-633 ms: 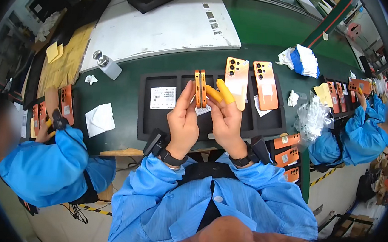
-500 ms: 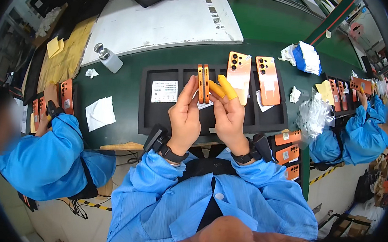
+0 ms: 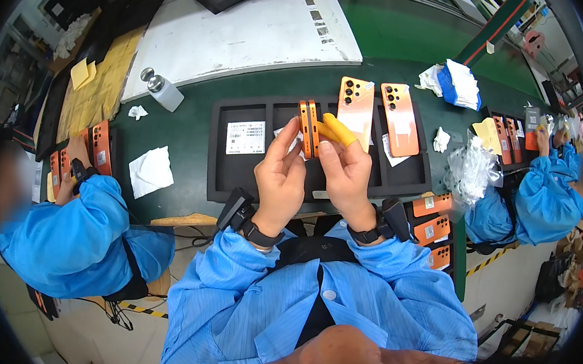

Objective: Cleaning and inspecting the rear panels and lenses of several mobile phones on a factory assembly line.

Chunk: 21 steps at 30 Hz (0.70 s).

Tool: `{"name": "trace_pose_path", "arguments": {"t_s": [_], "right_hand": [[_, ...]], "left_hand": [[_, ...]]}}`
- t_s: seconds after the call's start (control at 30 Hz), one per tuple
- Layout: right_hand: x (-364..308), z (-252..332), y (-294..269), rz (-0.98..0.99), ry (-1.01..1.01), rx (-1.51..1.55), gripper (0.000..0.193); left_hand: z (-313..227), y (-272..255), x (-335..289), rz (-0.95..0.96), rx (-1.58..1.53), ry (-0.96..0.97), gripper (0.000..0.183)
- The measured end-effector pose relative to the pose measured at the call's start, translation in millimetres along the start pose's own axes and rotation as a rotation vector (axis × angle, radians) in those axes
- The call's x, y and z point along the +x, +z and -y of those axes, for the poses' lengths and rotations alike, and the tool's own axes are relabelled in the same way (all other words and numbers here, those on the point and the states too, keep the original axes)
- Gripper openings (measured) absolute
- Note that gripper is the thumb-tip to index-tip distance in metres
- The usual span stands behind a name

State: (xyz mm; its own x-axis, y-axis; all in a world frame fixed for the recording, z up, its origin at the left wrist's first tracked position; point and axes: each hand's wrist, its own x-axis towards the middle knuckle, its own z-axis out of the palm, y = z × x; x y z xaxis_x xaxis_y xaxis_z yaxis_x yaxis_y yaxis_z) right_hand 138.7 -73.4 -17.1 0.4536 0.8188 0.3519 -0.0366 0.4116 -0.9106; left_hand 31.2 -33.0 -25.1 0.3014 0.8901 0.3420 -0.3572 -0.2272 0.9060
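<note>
Two held phones (image 3: 313, 130) point lengthwise toward the camera.

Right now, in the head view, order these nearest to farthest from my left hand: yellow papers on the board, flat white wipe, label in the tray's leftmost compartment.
From your left hand:
1. Label: just left, slightly ahead, in the tray.
2. Flat white wipe: farther left, on the green table.
3. Yellow papers: far upper left, on the board.
</note>
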Motion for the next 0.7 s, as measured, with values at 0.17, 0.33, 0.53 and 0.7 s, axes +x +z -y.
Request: {"name": "trace_pose_path", "arguments": {"t_s": [0.17,0.33,0.53,0.7], "right_hand": [[3,14,-3,0.033,0.026,-0.192,0.049],[-1,28,-8,0.098,-0.006,-0.364,0.054],[-16,24,-24,0.115,0.128,-0.493,0.055],[-29,-26,-27,0.114,0.3,-0.179,0.039]], "left_hand": [[-14,1,3,0.11,0.187,0.043,0.071],[-45,3,9,0.164,0.427,0.061,0.081],[-49,3,1,0.402,0.792,0.173,0.058],[-17,-8,-10,0.388,0.9,0.176,0.055]]}}
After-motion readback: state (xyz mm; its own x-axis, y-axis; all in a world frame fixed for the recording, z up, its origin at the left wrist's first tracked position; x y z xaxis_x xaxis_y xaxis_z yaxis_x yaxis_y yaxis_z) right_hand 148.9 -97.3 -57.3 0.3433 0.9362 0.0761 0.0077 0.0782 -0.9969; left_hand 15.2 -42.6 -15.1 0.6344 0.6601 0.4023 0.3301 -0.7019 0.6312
